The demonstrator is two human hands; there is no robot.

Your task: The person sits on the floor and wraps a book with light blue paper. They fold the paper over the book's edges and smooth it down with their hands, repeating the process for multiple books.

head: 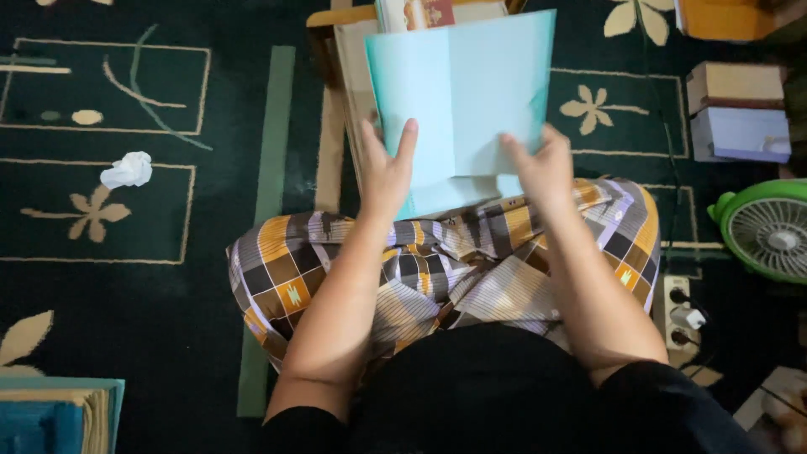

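A light blue sheet of paper, folded with a flap over its lower part, is held up in front of me above my crossed legs in a checked cloth. My left hand grips its lower left edge with the fingers spread on the paper. On the lower right part of the sheet my right hand presses the folded flap. Behind the paper lies a brown board or low stand with a book partly hidden on it.
A dark green patterned carpet covers the floor. A crumpled white paper ball lies at left. Stacked books and a green fan stand at right, a power strip beside my knee. More books sit at bottom left.
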